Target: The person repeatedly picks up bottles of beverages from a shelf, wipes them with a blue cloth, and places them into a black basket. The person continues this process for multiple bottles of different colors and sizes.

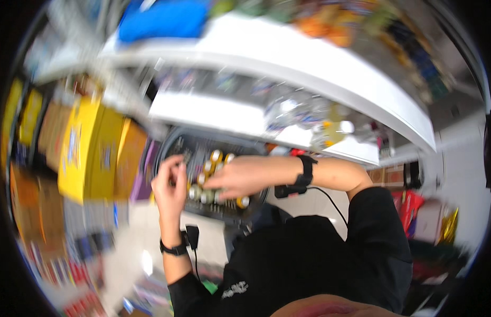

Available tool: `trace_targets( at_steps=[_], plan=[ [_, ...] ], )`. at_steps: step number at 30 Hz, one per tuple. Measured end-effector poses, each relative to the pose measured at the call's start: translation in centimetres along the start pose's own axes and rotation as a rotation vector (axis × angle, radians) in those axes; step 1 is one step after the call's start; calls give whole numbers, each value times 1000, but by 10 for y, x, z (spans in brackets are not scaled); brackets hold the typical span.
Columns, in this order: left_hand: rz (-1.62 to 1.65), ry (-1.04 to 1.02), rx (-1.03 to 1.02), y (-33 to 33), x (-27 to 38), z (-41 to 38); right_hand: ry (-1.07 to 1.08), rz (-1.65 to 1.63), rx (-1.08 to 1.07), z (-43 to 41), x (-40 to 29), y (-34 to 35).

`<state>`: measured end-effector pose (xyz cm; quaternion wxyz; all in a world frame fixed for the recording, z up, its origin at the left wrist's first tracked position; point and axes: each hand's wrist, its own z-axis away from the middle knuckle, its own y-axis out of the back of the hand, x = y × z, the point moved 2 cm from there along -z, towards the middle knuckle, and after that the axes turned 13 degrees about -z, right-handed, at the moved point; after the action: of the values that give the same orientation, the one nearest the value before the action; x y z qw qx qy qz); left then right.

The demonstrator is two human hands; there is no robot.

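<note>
A dark grey plastic basket (pixel 160 156) holds several small bottles with white caps (pixel 207 166), some yellow, some greenish. Over the basket's left part is my left hand (pixel 170 182), raised with its fingers curled and the thumb near the fingertips; blur hides whether something small is between them. My right hand (pixel 231 178) reaches in from the right, palm down over the bottles, with its fingers pointing left and down among the caps. Whether it grips a bottle cannot be told, as the hand covers what lies under it. Both wrists wear black straps with small cabled devices.
Beyond the basket stands a white shelf unit (pixel 206 107) with clear-wrapped goods (pixel 293 111) on its lower shelf and a blue item (pixel 162 23) above. Yellow cartons (pixel 87 150) stand at the left. Red and gold packages (pixel 412 210) are at the right.
</note>
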<state>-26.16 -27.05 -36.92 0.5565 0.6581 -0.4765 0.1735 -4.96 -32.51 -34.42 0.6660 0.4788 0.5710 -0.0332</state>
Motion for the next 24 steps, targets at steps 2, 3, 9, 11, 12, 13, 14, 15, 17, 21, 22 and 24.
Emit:
trace_targets(
  at_steps=[2,3,9,11,12,13,14,15,17,21,22,24],
  plan=[
    [-5,-230,10,-6,65,-33,-161,108,32,25,-65,54],
    [30,-340,11,-14,89,-48,-151,218,123,42,-81,77],
    [226,-769,-56,-93,254,-89,-423,621,424,173,-175,179],
    [241,-805,-83,-118,287,-94,-533,723,439,209,-188,212],
    [264,-798,-112,-135,306,-93,-571,775,458,232,-191,229],
    [269,-794,-123,-145,322,-97,-583,834,476,249,-190,251],
    [219,-815,-98,-159,328,-108,-639,869,465,260,-190,273],
    [205,-803,-61,-176,329,-120,-689,898,447,268,-186,296],
    [149,-685,-69,-194,337,-136,-531,1097,473,294,-162,343],
    [173,-555,-70,-217,339,-145,-585,1263,640,317,-123,444],
    [169,-502,-74,-216,335,-146,-675,1255,628,312,-108,473],
    [214,-474,-90,-223,336,-148,-877,1252,596,305,-86,526]
  ],
)
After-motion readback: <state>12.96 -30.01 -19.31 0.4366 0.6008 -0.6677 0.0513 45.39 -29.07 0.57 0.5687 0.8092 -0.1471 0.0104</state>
